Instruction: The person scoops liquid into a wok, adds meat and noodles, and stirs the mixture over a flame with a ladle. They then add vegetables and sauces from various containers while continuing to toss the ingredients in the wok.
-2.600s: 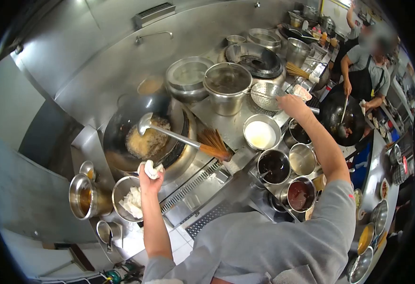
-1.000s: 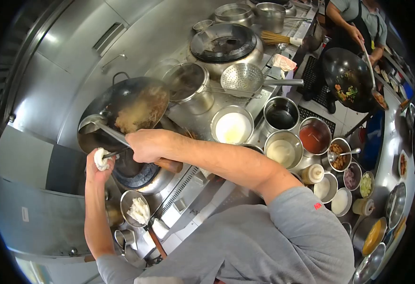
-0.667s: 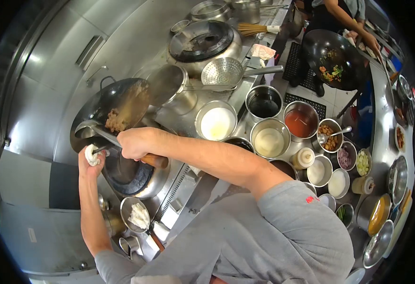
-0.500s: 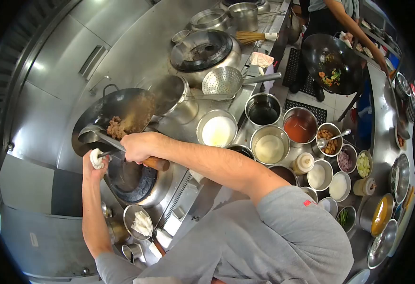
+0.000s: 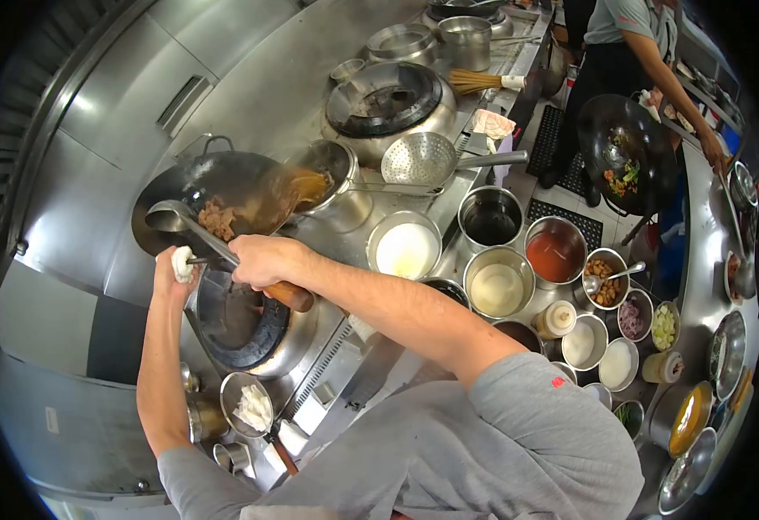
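A large dark wok is tilted to the right, raised off the ring burner. My left hand is closed on the wok's near side, with a white cloth in its grip. Brown liquid runs over the wok's right rim into a steel pot. Pieces of cooked meat lie inside the wok. My right hand is wrapped round the shaft of a ladle, just above its wooden handle; the bowl is at the wok's left, beside the meat.
A perforated strainer rests right of the pot. Several steel containers of sauces and ingredients, including red sauce, stand to the right. A small strainer with white stuff lies near my left forearm. Another person holds a wok at upper right.
The wok has tipped further right, and brown liquid now streams from its rim into the pot. The ladle's bowl has risen slightly. The other person's wok has shifted in view.
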The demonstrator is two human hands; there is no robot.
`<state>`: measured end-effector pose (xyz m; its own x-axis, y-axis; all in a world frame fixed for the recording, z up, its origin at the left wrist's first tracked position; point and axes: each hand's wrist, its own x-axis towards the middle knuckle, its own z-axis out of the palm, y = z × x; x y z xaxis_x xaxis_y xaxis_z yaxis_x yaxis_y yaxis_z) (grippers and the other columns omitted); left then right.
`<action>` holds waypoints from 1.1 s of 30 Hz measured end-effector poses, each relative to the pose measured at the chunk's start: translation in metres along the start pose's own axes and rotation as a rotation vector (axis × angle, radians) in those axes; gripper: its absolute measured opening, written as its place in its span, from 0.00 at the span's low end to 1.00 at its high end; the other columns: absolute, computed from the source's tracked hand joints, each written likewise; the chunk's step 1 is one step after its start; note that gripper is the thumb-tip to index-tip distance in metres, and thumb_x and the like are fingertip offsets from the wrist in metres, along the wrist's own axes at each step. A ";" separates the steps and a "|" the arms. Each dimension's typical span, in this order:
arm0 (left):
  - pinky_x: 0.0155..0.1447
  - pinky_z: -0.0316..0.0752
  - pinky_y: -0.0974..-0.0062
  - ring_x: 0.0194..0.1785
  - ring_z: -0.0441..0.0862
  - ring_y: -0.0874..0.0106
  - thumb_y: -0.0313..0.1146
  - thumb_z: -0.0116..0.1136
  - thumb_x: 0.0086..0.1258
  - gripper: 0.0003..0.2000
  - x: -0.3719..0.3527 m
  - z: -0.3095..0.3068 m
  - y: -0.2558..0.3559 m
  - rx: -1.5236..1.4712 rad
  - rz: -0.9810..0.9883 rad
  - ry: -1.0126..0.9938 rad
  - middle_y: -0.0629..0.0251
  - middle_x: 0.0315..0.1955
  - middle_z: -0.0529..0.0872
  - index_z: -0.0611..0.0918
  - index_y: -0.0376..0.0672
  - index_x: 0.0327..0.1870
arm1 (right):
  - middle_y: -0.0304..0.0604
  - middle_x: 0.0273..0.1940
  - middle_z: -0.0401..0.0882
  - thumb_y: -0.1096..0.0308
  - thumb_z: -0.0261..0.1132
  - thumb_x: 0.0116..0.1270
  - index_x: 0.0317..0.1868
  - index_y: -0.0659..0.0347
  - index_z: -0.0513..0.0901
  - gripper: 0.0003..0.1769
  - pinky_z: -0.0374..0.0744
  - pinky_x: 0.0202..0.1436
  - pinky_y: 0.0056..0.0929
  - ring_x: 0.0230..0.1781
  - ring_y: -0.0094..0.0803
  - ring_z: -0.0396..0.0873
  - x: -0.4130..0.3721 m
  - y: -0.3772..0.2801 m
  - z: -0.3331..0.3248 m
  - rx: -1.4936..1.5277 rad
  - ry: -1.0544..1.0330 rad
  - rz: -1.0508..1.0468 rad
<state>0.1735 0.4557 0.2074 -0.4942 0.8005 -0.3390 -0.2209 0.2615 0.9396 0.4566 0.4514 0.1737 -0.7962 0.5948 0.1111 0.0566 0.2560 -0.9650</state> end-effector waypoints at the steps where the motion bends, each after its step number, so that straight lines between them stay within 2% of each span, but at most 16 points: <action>1: 0.21 0.69 0.80 0.24 0.76 0.68 0.43 0.49 0.65 0.10 0.011 -0.005 0.000 -0.003 0.007 -0.015 0.64 0.26 0.80 0.77 0.47 0.32 | 0.47 0.20 0.76 0.74 0.59 0.59 0.39 0.71 0.73 0.09 0.74 0.17 0.37 0.14 0.36 0.76 0.002 0.000 0.000 -0.011 0.008 -0.004; 5: 0.21 0.68 0.76 0.23 0.76 0.70 0.43 0.50 0.65 0.09 0.008 0.006 0.002 0.107 0.081 0.036 0.66 0.24 0.79 0.76 0.49 0.33 | 0.48 0.20 0.77 0.73 0.59 0.60 0.41 0.72 0.72 0.12 0.75 0.17 0.37 0.14 0.36 0.76 0.010 0.001 -0.003 -0.037 0.041 -0.034; 8: 0.20 0.66 0.74 0.23 0.77 0.71 0.39 0.52 0.64 0.07 0.014 0.005 0.002 0.175 0.223 -0.017 0.68 0.23 0.80 0.75 0.48 0.35 | 0.48 0.20 0.77 0.73 0.59 0.61 0.44 0.73 0.71 0.13 0.75 0.16 0.37 0.14 0.36 0.76 0.010 -0.001 -0.006 0.026 0.068 -0.040; 11: 0.21 0.67 0.73 0.23 0.77 0.71 0.38 0.53 0.65 0.08 0.008 0.019 0.002 0.203 0.291 0.011 0.67 0.24 0.80 0.76 0.45 0.37 | 0.49 0.21 0.76 0.73 0.59 0.62 0.46 0.74 0.69 0.15 0.75 0.16 0.36 0.14 0.36 0.76 0.005 -0.007 -0.008 0.079 0.097 -0.057; 14: 0.22 0.68 0.71 0.24 0.78 0.70 0.36 0.54 0.65 0.08 0.017 0.030 -0.002 0.181 0.341 0.044 0.66 0.26 0.80 0.76 0.42 0.38 | 0.49 0.21 0.76 0.74 0.58 0.63 0.49 0.75 0.68 0.16 0.74 0.16 0.35 0.14 0.35 0.76 0.009 -0.005 -0.008 0.110 0.120 -0.066; 16: 0.28 0.73 0.69 0.27 0.80 0.69 0.31 0.56 0.63 0.10 0.017 0.041 -0.007 0.186 0.427 0.110 0.62 0.28 0.81 0.77 0.34 0.40 | 0.48 0.20 0.75 0.75 0.58 0.63 0.50 0.74 0.67 0.17 0.74 0.15 0.35 0.13 0.35 0.76 0.009 -0.007 -0.010 0.100 0.139 -0.067; 18: 0.32 0.75 0.69 0.30 0.81 0.68 0.30 0.57 0.61 0.12 0.024 0.048 -0.017 0.186 0.515 0.154 0.59 0.31 0.82 0.77 0.29 0.41 | 0.47 0.20 0.74 0.76 0.57 0.63 0.52 0.72 0.64 0.18 0.74 0.15 0.34 0.12 0.34 0.74 0.011 -0.004 -0.008 0.123 0.140 -0.081; 21: 0.35 0.76 0.69 0.31 0.82 0.68 0.28 0.57 0.59 0.12 0.026 0.062 -0.041 0.152 0.588 0.196 0.57 0.33 0.83 0.78 0.27 0.39 | 0.46 0.20 0.74 0.76 0.56 0.63 0.53 0.69 0.63 0.19 0.74 0.15 0.33 0.13 0.33 0.74 0.004 -0.002 -0.003 0.150 0.162 -0.075; 24: 0.37 0.76 0.69 0.32 0.81 0.68 0.25 0.57 0.57 0.09 0.041 0.067 -0.074 0.152 0.744 0.206 0.58 0.32 0.83 0.79 0.31 0.37 | 0.45 0.20 0.73 0.76 0.55 0.63 0.54 0.67 0.61 0.19 0.74 0.15 0.32 0.14 0.33 0.74 -0.011 0.000 0.008 0.155 0.184 -0.074; 26: 0.38 0.75 0.69 0.32 0.81 0.68 0.24 0.58 0.58 0.07 0.088 0.056 -0.105 0.160 0.856 0.260 0.58 0.31 0.83 0.78 0.31 0.35 | 0.45 0.20 0.73 0.76 0.54 0.63 0.54 0.66 0.61 0.19 0.74 0.15 0.32 0.14 0.32 0.75 -0.019 0.003 0.014 0.173 0.196 -0.064; 27: 0.40 0.75 0.69 0.33 0.81 0.68 0.27 0.60 0.59 0.09 0.064 0.072 -0.110 0.105 0.876 0.225 0.58 0.31 0.83 0.78 0.32 0.36 | 0.44 0.20 0.73 0.76 0.52 0.64 0.55 0.65 0.60 0.19 0.74 0.15 0.32 0.14 0.32 0.74 -0.022 0.001 0.013 0.144 0.196 -0.068; 30: 0.40 0.75 0.68 0.34 0.82 0.68 0.31 0.64 0.58 0.12 0.040 0.091 -0.112 0.295 0.815 0.380 0.58 0.33 0.84 0.78 0.33 0.38 | 0.44 0.20 0.74 0.76 0.51 0.63 0.56 0.64 0.60 0.20 0.74 0.15 0.32 0.13 0.32 0.74 -0.033 -0.009 0.008 0.145 0.169 -0.048; 31: 0.43 0.76 0.68 0.38 0.83 0.66 0.34 0.67 0.56 0.17 0.028 0.094 -0.110 0.319 0.763 0.340 0.56 0.38 0.85 0.78 0.33 0.42 | 0.44 0.20 0.74 0.76 0.51 0.63 0.57 0.64 0.60 0.21 0.74 0.15 0.32 0.13 0.32 0.74 -0.034 -0.010 0.007 0.131 0.169 -0.042; 33: 0.45 0.75 0.67 0.41 0.83 0.65 0.36 0.68 0.56 0.19 0.039 0.092 -0.115 0.315 0.741 0.401 0.55 0.40 0.84 0.77 0.34 0.44 | 0.44 0.20 0.74 0.76 0.51 0.63 0.58 0.64 0.60 0.22 0.74 0.15 0.32 0.13 0.32 0.74 -0.033 -0.011 0.006 0.109 0.168 -0.039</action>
<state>0.2573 0.5068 0.0907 -0.6875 0.5896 0.4239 0.4833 -0.0642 0.8731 0.4790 0.4241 0.1790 -0.6842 0.7073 0.1779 -0.0452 0.2024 -0.9783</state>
